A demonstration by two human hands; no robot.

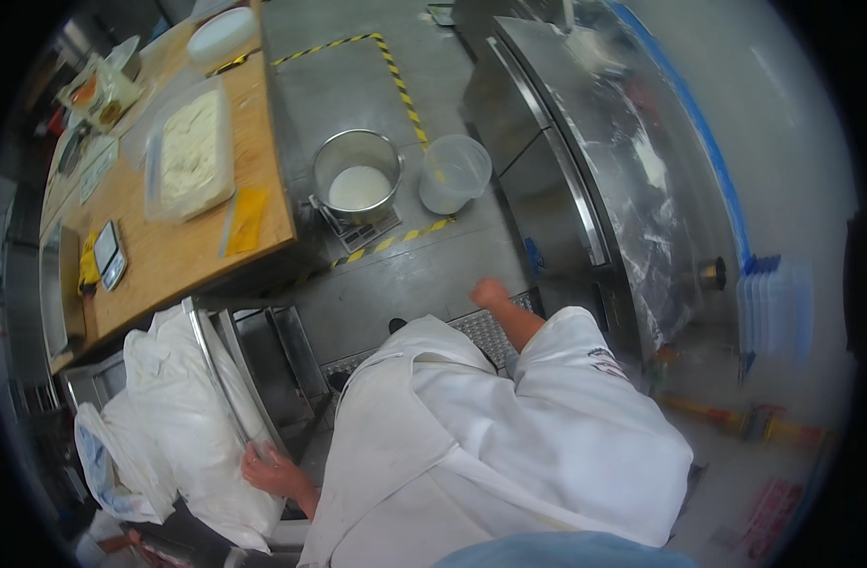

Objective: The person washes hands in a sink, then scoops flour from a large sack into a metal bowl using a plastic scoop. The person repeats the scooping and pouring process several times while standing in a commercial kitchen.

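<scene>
At the lower left, my left hand (273, 472) is by the near end of a metal rail (216, 373), against a white sack (181, 419). Its fingers are bent and partly hidden, and whether they grip the rail cannot be told. My right hand (490, 292) hangs over the floor with curled fingers and nothing visible in it. Ahead on the floor, a steel pot (392, 160) with a white substance inside stands on a scale (373, 233). Beside the pot is a translucent plastic bucket (456, 167).
A wooden worktable (185, 259) at left bears a plastic tub (227, 167) of dough, a yellow scraper (246, 220) and a small digital scale (111, 255). Steel refrigerated cabinets (547, 192) line the right. Striped tape (401, 85) marks the floor. Another person's hand (131, 541) shows at lower left.
</scene>
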